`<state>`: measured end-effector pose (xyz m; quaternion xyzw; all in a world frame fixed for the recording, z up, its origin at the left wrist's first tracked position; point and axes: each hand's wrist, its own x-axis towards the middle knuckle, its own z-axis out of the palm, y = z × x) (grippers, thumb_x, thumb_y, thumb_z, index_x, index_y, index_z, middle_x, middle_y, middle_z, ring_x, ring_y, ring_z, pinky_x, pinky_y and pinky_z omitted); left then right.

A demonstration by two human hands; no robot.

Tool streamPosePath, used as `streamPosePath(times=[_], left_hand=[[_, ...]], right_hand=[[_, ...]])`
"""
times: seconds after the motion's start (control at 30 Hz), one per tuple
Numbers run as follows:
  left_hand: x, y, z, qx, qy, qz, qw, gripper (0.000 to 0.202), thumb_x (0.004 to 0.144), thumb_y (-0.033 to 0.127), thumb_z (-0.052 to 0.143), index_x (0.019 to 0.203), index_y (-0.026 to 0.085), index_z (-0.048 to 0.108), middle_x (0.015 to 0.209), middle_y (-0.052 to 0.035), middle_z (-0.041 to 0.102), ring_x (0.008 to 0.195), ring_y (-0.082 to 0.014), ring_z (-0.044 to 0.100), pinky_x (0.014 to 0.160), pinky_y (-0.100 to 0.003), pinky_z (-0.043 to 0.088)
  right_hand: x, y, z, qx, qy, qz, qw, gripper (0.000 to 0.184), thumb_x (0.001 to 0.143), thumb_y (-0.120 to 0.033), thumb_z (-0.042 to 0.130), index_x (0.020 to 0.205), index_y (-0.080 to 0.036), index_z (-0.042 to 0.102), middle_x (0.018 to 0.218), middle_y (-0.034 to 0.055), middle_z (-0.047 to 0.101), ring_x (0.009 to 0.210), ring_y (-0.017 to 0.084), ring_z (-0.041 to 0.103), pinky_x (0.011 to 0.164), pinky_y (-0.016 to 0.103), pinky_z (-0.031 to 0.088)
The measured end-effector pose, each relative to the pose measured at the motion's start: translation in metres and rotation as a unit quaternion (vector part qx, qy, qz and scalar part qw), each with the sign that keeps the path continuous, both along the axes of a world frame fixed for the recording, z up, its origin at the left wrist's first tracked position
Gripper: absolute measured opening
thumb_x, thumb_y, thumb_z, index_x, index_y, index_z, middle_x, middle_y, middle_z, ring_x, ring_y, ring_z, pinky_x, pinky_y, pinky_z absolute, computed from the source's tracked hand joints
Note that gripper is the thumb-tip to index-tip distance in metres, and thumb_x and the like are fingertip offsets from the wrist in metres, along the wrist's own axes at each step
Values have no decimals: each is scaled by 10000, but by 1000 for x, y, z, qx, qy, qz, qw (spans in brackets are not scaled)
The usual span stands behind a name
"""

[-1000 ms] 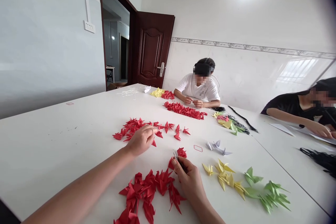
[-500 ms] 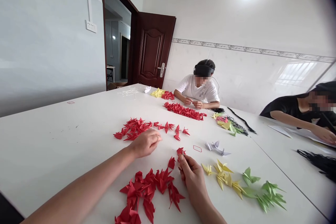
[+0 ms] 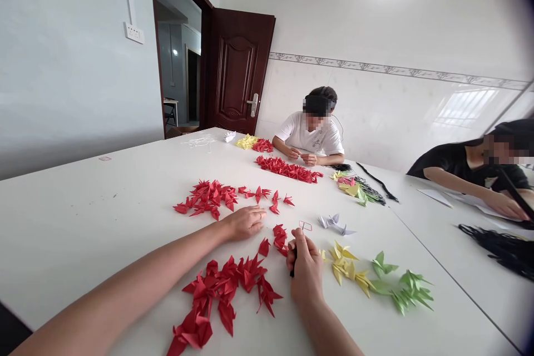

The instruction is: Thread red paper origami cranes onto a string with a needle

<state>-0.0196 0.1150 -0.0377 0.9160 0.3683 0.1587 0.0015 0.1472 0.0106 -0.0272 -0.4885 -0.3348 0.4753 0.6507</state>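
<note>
White table [image 3: 83, 245], red paper cranes [image 3: 279, 238] between our hands.
Our right hand [image 3: 307, 270] grips a black tool [image 3: 293, 268] beside them; our left hand [image 3: 247, 223] has fingers together, holding what we cannot tell. Yellow cranes [image 3: 346, 270] lie right of our right hand.

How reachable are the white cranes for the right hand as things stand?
Likely yes: the white cranes lie beyond the right hand, to its right, with nothing standing between. Its fingers grip a dark object, though, which may hamper a pickup.
</note>
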Motion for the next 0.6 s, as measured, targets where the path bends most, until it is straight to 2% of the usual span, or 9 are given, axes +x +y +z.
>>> streamPosePath(times=[0.13, 0.27, 0.4, 0.6], left_hand=[[36, 9, 0, -43, 53, -49, 996, 463, 897, 337, 345, 1294, 102, 389, 1395, -119, 336, 1302, -230, 260, 1069, -388, 208], [51, 16, 2, -70, 89, -68, 991, 489, 916, 364, 276, 1322, 100, 341, 1425, -122, 261, 1322, -230, 203, 1073, -413, 177], [43, 8, 6, -84, 110, -64, 988, 519, 918, 405, 236, 1342, 115, 309, 1437, -108, 234, 1333, -219, 163, 1079, -390, 159], [7, -16, 12, -91, 111, -52, 988, 566, 904, 459, 236, 1353, 118, 292, 1437, -122, 224, 1331, -238, 165, 1079, -397, 143]], right_hand=[[0, 2, -1, 11, 14, -4, 1000, 344, 732, -512, 580, 703, -171, 543, 553, -67, 403, 402, 48, 301, 365, 187, 257], [2, 4, -4, 12, 19, 6, 1000, 351, 737, -506, 579, 650, -174, 507, 551, -67, 399, 406, 46, 310, 366, 182, 253], [4, 5, -4, 16, 28, 14, 999, 338, 729, -502, 591, 672, -176, 524, 541, -70, 407, 403, 50, 311, 363, 185, 252], [5, 4, -2, 18, 33, 15, 999, 357, 713, -518, 604, 689, -167, 543, 562, -66, 417, 404, 43, 314, 359, 180, 249]])
